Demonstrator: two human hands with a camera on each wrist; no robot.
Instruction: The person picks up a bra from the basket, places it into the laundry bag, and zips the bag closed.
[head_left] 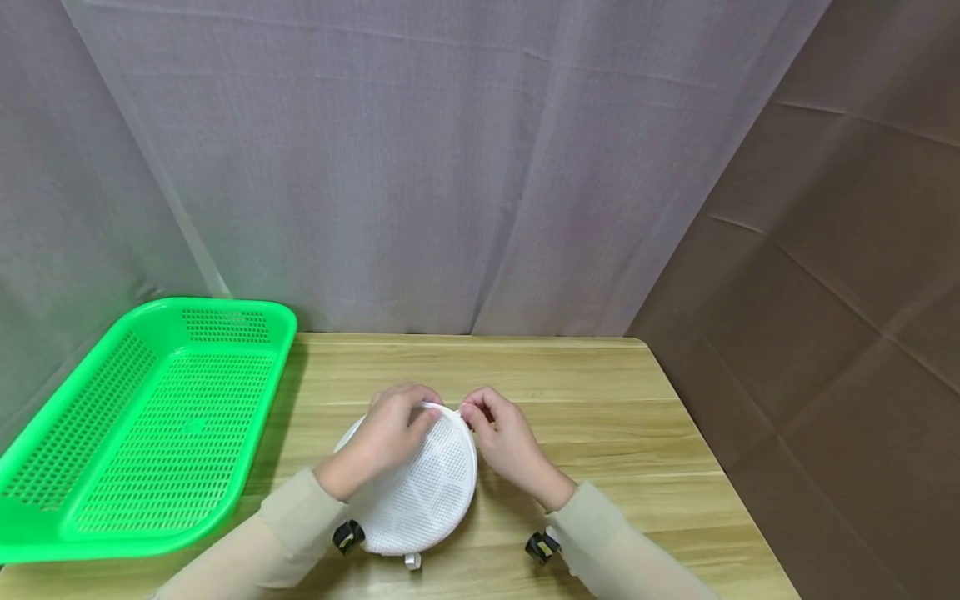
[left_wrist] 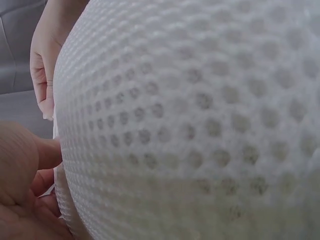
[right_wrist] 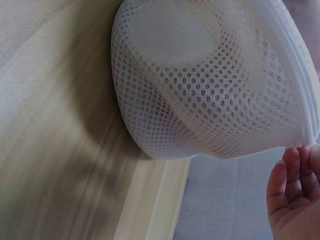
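A round white mesh laundry bag (head_left: 442,479) stands on the wooden table in front of me. My left hand (head_left: 386,433) lies over its top left and grips the far rim, thumb on the mesh. At the far right of that rim, the thumb and fingers of my right hand (head_left: 510,437) pinch the edge. In the right wrist view, a zipper (right_wrist: 295,65) runs along the rim to the pinched spot; whether a pull tab is there is hidden by the fingers. A pale round patch (right_wrist: 170,32) shows on the mesh. A small white tab (head_left: 412,562) sticks out near me.
On the left of the table (head_left: 600,375) stands a green plastic basket (head_left: 281,358) with slotted walls and bottom. A grey curtain (head_left: 375,167) hangs behind the table, and a brown cloth wall (head_left: 840,333) borders the right side.
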